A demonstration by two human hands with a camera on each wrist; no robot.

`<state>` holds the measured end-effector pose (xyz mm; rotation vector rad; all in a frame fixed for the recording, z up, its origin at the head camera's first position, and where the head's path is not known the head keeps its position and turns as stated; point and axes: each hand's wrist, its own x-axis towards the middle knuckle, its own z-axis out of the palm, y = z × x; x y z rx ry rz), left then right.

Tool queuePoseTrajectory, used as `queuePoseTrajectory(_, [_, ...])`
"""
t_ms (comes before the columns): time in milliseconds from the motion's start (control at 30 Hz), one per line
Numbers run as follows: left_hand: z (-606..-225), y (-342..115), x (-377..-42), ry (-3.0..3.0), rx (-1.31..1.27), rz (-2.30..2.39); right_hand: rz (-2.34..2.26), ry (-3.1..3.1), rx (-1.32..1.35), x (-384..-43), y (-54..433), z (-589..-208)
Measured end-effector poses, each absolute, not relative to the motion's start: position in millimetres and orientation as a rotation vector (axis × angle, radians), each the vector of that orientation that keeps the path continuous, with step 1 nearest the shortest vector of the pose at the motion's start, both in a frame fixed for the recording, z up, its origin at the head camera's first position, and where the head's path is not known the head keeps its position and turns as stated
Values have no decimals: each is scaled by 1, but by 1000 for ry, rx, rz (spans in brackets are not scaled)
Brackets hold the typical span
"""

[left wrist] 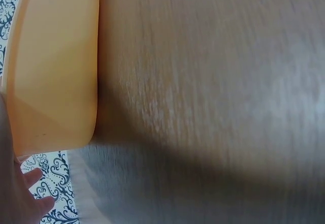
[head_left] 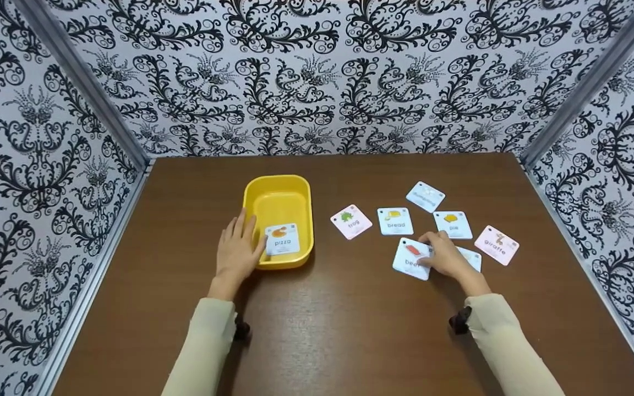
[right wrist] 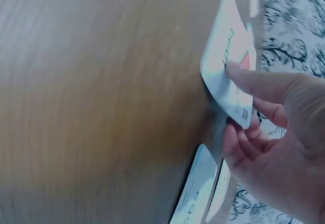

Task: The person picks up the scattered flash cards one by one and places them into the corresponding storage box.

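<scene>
My right hand (head_left: 444, 255) pinches a light blue "beef" card (head_left: 409, 258), thumb on its printed face and fingers behind it. In the right wrist view the beef card (right wrist: 223, 56) is tilted, lifted off the tabletop. A blue-edged card (head_left: 472, 258) lies partly hidden under that hand; its letters look like "egg" in the right wrist view. On the left, my left hand (head_left: 237, 250) rests over the near-left rim of a yellow tray (head_left: 278, 184), fingers extended and thumb over the inside. A "pizza" card (head_left: 283, 245) lies within the tray, toward its near end.
Around the right hand lie a "bread" card (head_left: 395, 221), a "pie" card (head_left: 453, 225), a glare-washed blue card (head_left: 425, 197), a pink "giraffe" card (head_left: 496, 245) and a pink "frog" card (head_left: 351, 222). Patterned walls (head_left: 317, 99) bound the brown table (head_left: 317, 341) at back and sides.
</scene>
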<state>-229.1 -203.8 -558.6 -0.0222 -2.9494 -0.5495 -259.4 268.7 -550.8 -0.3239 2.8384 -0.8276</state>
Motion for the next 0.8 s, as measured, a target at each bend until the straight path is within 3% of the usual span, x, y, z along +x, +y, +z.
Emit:
queuePoseTrajectory(500, [-557, -204, -230, -2990, -53, -502, -1399, 2527, -145, -259, 265, -538])
queuePoseTrajectory(800, [-558, -205, -229, -2954, -59, -493, -1623, 2393, -191, -267, 241, -527])
